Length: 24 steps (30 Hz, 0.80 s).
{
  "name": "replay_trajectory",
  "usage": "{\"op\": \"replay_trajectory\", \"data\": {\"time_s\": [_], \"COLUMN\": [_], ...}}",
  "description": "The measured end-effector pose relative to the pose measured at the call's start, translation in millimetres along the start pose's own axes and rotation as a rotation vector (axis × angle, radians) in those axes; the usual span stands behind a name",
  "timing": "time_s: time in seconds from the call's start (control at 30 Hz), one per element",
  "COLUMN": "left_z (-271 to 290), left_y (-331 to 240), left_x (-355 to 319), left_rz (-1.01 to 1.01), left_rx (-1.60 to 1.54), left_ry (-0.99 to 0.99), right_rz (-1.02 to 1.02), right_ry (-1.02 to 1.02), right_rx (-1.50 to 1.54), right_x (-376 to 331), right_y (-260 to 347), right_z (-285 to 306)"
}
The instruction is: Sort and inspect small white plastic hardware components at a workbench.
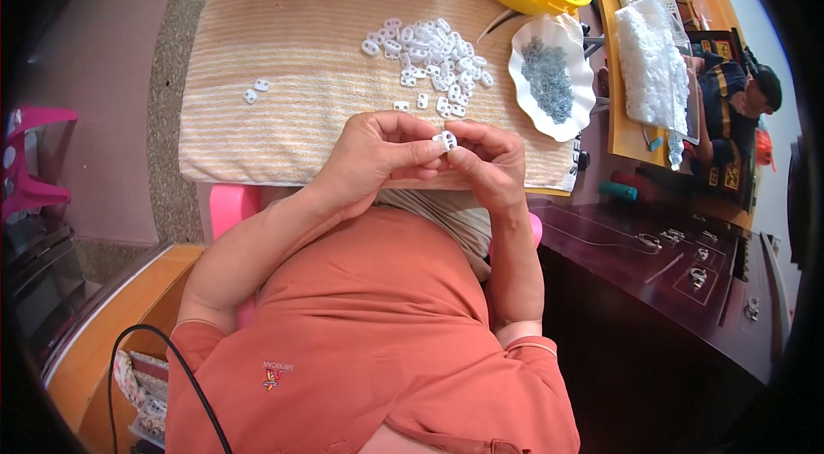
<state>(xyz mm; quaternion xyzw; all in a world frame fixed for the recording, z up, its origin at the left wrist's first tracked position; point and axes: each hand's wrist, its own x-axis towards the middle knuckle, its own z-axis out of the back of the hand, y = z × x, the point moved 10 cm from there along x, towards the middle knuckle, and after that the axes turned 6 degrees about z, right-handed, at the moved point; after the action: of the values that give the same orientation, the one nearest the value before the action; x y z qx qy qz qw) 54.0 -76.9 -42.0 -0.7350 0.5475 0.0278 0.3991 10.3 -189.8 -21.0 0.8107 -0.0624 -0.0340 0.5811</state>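
Pinches a small white plastic piece (449, 141) between the thumbs and forefingers of left hand (371, 150) and right hand (496, 160), in front of the belly, seen against the near part of a striped cloth (275, 33). Bends both arms, with left forearm (275, 235) slanting up and inward from the lower left and right forearm (517, 265) standing steeper, almost upright. Points left thumb toward the right, nearly straight, with the fingers folded in beneath; sets right thumb and bent forefinger against the other side of the piece. Cannot tell how the hidden fingertips lie. Has a heap of white pieces (442, 55) just beyond the hands, two loose pieces (250, 96) off to the left, and a wavy-edged white dish (585, 106) of grey bits (548, 81) to the right.
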Motion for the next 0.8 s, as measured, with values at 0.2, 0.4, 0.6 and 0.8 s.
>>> {"op": "replay_trajectory", "data": {"time_s": [0.2,0.4,0.6,0.8], "left_z": [0.2,0.9,0.7,1.7], "left_y": [2.1,5.1,6.0,6.0], "left_x": [0.2,1.1,2.9,3.1], "left_rz": [0.023,0.056,0.048,0.035], "left_rx": [-0.01,-0.034,-0.032,-0.033], "left_ry": [-0.001,0.021,0.033,0.028], "right_rz": [0.043,0.066,0.101,0.102], "right_ry": [0.006,0.055,0.081,0.081], "right_rx": [-0.006,-0.006,0.052,0.092], "right_x": [1.3,2.5,2.1,2.9], "right_y": [4.8,7.3,6.7,9.6], "right_z": [-1.7,-4.2,-6.2,-9.2]}}
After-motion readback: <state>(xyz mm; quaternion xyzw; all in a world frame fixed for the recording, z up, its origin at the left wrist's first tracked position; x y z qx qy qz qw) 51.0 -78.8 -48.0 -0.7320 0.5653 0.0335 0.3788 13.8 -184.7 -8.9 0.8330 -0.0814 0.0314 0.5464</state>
